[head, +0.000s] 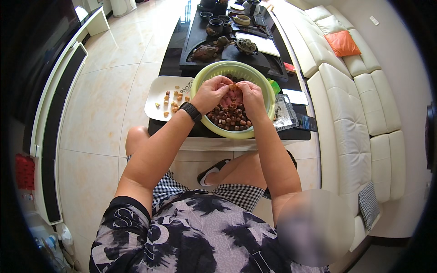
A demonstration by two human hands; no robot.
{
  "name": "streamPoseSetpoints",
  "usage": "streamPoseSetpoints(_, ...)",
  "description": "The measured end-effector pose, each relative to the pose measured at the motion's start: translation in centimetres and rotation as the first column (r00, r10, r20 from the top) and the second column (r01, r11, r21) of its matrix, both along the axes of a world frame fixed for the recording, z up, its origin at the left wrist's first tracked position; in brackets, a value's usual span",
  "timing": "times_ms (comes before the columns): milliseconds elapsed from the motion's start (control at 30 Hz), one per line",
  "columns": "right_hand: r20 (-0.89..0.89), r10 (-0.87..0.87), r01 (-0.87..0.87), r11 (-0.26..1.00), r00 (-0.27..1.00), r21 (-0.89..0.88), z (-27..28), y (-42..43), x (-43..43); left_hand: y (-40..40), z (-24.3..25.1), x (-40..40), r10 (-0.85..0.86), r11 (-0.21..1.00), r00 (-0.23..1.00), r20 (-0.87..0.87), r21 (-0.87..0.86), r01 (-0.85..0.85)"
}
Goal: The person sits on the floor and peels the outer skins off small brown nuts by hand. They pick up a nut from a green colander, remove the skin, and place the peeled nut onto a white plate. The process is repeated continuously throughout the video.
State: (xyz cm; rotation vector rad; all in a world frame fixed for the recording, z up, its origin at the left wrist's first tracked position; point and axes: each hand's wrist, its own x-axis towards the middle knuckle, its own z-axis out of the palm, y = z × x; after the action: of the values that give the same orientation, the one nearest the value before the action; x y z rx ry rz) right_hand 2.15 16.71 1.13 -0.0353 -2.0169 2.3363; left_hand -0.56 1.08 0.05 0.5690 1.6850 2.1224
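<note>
Both my hands are over a pale yellow-green plastic colander (198,117) seated in a matching basin. My left hand (212,91), with a black watch (191,112) on its wrist, meets my right hand (252,96) at the fingertips. Between them they pinch a small orange-brown piece (234,87), perhaps a nut or its skin; the fingers partly hide it. Dark brown nuts (230,119), perhaps chestnuts, lie in the colander below. Pinkish-red material (232,99) shows under my fingers, its kind unclear. To the left, a white square plate (155,92) bears several tan peeled nuts (175,105).
Right of the basin stand a clear plastic tray (286,116) with dark scraps and a white phone-like slab (295,97). Behind it, a black tea tray (186,51) carries pots and a turtle figure (246,45). A cream sofa (341,126) runs along the right.
</note>
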Motion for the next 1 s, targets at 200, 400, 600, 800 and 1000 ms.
streamPoseSetpoints(200, -0.066, 0.080, -0.067, 0.981, 0.995, 0.183, -0.4, -0.2, 0.1, 0.0, 0.1, 0.1, 0.014, 0.999, 1.000, 0.005, -0.031, -0.014)
streamPoseSetpoints(400, -0.054, 0.109, -0.102, 0.988, 0.993, 0.116, -0.4, 0.0, 0.2, -0.2, 0.4, 0.3, 0.004, 1.000, 1.000, -0.011, -0.026, -0.005)
streamPoseSetpoints(600, -0.047, 0.130, -0.124, 0.986, 0.990, 0.111, -0.6, 0.2, -0.1, -0.3, 0.4, 0.1, -0.051, 0.999, 0.997, 0.055, 0.014, 0.050)
streamPoseSetpoints(800, -0.055, 0.116, -0.108, 0.986, 0.992, 0.127, 0.0, -0.2, 0.2, -0.3, 0.3, 0.0, -0.102, 0.994, 0.990, 0.093, 0.037, 0.099)
streamPoseSetpoints(1000, -0.074, 0.101, -0.092, 0.989, 0.992, 0.114, 0.2, -0.6, 0.4, -0.2, 0.2, 0.1, -0.082, 0.996, 0.996, 0.042, 0.042, 0.080)
